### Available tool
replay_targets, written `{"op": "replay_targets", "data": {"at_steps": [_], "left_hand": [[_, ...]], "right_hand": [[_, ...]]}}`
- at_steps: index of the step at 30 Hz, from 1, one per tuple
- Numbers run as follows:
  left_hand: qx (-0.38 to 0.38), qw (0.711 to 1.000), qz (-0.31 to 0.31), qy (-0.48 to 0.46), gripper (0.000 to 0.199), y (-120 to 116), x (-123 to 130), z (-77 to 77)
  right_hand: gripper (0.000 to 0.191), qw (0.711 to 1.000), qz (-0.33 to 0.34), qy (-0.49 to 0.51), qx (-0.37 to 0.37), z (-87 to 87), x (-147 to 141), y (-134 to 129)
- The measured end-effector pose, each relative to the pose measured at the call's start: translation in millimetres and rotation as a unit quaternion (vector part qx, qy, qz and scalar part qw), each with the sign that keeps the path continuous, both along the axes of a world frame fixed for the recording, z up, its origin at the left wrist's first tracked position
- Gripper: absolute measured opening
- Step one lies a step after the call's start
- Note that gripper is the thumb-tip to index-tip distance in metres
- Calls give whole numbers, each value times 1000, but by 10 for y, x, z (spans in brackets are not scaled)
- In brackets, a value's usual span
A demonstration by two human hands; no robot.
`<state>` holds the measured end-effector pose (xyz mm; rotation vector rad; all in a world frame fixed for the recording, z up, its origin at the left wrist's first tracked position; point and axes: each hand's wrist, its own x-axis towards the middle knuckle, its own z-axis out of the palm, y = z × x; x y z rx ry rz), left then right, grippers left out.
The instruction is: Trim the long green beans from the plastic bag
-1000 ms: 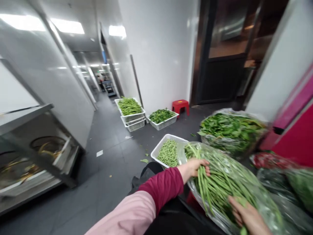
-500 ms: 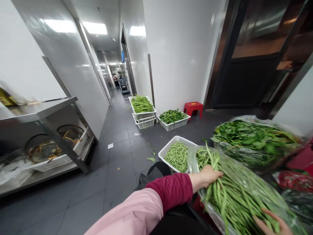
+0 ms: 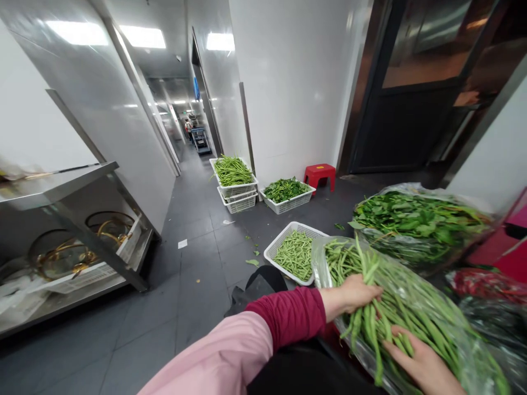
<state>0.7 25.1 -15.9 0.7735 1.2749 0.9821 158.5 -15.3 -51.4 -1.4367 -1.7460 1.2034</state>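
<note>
Long green beans fill a clear plastic bag at the lower right. My left hand is closed around a bunch of them, whose ends stick out above and hang below the fist. Just to its right, my right hand has its thumb and fingers around several beans at the near side of the heap. Beyond the bag's mouth stands a white perforated basket of short bean pieces.
A big bag of leafy greens lies at right, near red produce in plastic. By the wall stand stacked baskets, a basket of greens and a red stool. A steel shelf is at left.
My right hand has moved up and left along the heap toward my left hand and closed on several beans. The left hand keeps its bunch. The view has shifted slightly.
</note>
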Motion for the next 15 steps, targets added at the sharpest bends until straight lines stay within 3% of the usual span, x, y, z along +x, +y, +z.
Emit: {"op": "replay_targets", "data": {"at_steps": [3, 6, 8, 11, 15], "left_hand": [[-18, 996, -79, -25, 25, -46, -61, 66], [-7, 989, -124, -80, 29, -49, -130, 137], [-26, 977, -163, -137, 31, 45, -182, 137], [-23, 973, -169, -152, 29, 239, -236, 88], [-10, 969, -201, -142, 28, 297, -250, 83]], "right_hand": [[36, 979, 12, 108, -172, 177, 90, -59], [28, 919, 31, 268, -286, 357, 173, -96], [21, 876, 80, 357, -313, 379, 213, -48], [15, 831, 144, 426, -328, 263, 268, 59], [20, 814, 134, 468, -318, 130, 252, 79]]}}
